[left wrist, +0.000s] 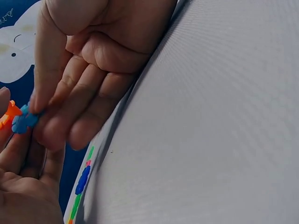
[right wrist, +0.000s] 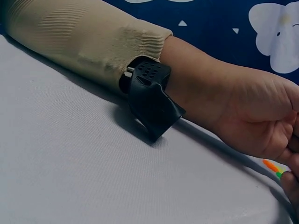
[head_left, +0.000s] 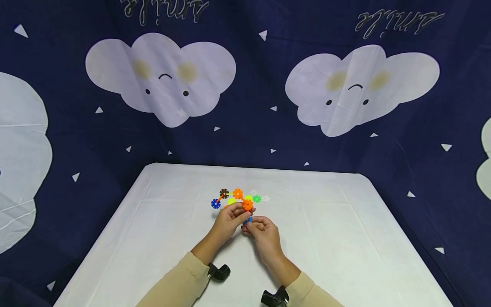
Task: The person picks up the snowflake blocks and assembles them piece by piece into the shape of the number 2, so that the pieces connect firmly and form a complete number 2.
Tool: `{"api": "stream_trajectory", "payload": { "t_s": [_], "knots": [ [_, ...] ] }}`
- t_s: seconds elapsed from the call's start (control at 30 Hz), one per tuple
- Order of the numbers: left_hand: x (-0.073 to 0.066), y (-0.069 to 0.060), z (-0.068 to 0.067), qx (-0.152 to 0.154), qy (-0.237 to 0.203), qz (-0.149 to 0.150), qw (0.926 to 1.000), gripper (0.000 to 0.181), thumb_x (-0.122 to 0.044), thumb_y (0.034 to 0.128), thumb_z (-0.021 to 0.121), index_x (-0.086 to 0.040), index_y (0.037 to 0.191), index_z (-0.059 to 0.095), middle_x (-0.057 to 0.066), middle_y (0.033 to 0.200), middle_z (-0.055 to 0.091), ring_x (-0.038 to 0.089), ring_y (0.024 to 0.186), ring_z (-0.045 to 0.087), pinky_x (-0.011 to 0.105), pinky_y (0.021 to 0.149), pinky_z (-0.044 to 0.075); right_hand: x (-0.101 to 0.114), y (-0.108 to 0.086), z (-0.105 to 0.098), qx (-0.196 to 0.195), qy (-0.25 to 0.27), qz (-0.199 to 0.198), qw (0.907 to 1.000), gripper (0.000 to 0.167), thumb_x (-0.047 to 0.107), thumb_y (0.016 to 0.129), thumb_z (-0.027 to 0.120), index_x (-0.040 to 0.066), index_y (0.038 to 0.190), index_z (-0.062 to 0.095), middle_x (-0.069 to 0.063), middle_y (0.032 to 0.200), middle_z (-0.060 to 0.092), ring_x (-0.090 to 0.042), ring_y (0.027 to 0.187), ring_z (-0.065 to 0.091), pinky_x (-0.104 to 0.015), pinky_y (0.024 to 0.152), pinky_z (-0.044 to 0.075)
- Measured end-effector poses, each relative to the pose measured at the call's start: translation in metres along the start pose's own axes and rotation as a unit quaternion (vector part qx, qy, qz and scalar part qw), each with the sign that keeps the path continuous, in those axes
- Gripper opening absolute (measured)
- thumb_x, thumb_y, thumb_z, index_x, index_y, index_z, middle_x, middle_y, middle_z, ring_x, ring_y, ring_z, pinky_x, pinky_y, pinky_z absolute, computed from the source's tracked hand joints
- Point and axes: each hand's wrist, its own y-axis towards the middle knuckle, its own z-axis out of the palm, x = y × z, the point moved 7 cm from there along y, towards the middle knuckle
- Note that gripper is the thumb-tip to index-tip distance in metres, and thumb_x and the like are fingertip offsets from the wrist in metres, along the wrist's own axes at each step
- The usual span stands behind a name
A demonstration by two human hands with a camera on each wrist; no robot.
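Both hands meet over the far middle of the table, around small notched snowflake discs. My left hand (head_left: 227, 221) holds an orange snowflake disc (head_left: 247, 204), its fingers behind and below it. My right hand (head_left: 267, 236), just nearer on the right, pinches a blue snowflake disc (head_left: 248, 220) between thumb and fingers. In the left wrist view, the blue disc (left wrist: 24, 120) touches an orange piece (left wrist: 10, 114); fingers cover part of both. Whether they are slotted together cannot be made out. The right wrist view shows mostly a sleeved forearm (right wrist: 88, 37).
Beyond the hands, joined discs include a dark blue one (head_left: 215, 204), a brown one (head_left: 224, 193) and an orange one (head_left: 238, 194). A green disc (head_left: 256, 199) and a white disc (head_left: 265, 199) lie to the right. A white cloth covers the table (head_left: 345, 238); a printed curtain (head_left: 253, 140) hangs behind.
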Motion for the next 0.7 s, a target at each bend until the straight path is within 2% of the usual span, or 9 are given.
{"api": "stream_trajectory", "payload": {
  "t_s": [0.13, 0.23, 0.4, 0.53, 0.6, 0.7],
  "knots": [
    [-0.002, 0.001, -0.004, -0.026, 0.042, 0.014, 0.9987, 0.022, -0.001, 0.1015, 0.07, 0.011, 0.12, 0.068, 0.028, 0.116, 0.072, 0.021, 0.104, 0.07, 0.026, 0.09, 0.056, 0.003, 0.002, 0.0, 0.016, -0.077, -0.022, 0.9967, 0.02, -0.01, 0.098, 0.067, -0.016, 0.117, 0.061, -0.028, 0.101, 0.072, -0.03, 0.089, 0.075, -0.035, 0.081, 0.062],
    [-0.003, 0.001, -0.008, -0.061, 0.072, 0.004, 0.9955, 0.023, -0.003, 0.1018, 0.07, 0.009, 0.122, 0.07, 0.025, 0.112, 0.073, 0.018, 0.098, 0.069, 0.028, 0.086, 0.057, 0.009, 0.004, -0.004, 0.016, -0.149, -0.06, 0.9869, 0.024, -0.008, 0.097, 0.071, -0.015, 0.118, 0.063, -0.025, 0.102, 0.073, -0.033, 0.09, 0.075, -0.03, 0.08, 0.061],
    [-0.003, 0.002, -0.013, -0.108, 0.108, -0.022, 0.988, 0.026, 0.003, 0.1002, 0.07, 0.013, 0.124, 0.067, 0.02, 0.105, 0.071, 0.018, 0.091, 0.064, 0.025, 0.077, 0.056, 0.021, 0.015, -0.02, -0.023, -0.209, -0.099, 0.9725, 0.026, -0.009, 0.093, 0.074, -0.014, 0.117, 0.065, -0.023, 0.101, 0.074, -0.034, 0.088, 0.075, -0.023, 0.077, 0.06],
    [-0.006, 0.002, -0.014, -0.119, 0.123, -0.003, 0.9852, 0.026, 0.01, 0.0978, 0.069, 0.017, 0.122, 0.065, 0.025, 0.104, 0.068, 0.025, 0.091, 0.064, 0.02, 0.075, 0.053, 0.03, 0.027, -0.032, -0.053, -0.241, -0.105, 0.9633, 0.025, -0.009, 0.092, 0.074, -0.013, 0.116, 0.067, -0.021, 0.101, 0.073, -0.03, 0.088, 0.073, -0.02, 0.075, 0.059],
    [-0.006, 0.001, -0.014, -0.118, 0.118, 0.007, 0.986, 0.025, 0.01, 0.0972, 0.07, 0.017, 0.121, 0.065, 0.026, 0.106, 0.067, 0.025, 0.092, 0.064, 0.018, 0.076, 0.053, 0.035, 0.033, -0.037, -0.059, -0.27, -0.11, 0.9547, 0.025, -0.008, 0.092, 0.075, -0.011, 0.115, 0.068, -0.02, 0.103, 0.073, -0.028, 0.089, 0.073, -0.023, 0.076, 0.059],
    [-0.004, 0.001, -0.015, -0.115, 0.094, 0.011, 0.9888, 0.025, 0.007, 0.0968, 0.072, 0.014, 0.121, 0.067, 0.023, 0.108, 0.067, 0.022, 0.094, 0.064, 0.018, 0.078, 0.054, 0.04, 0.043, -0.044, -0.065, -0.345, -0.119, 0.9287, 0.028, -0.003, 0.09, 0.078, -0.006, 0.117, 0.07, -0.018, 0.109, 0.071, -0.029, 0.094, 0.07, -0.031, 0.082, 0.058]
  ]
}}
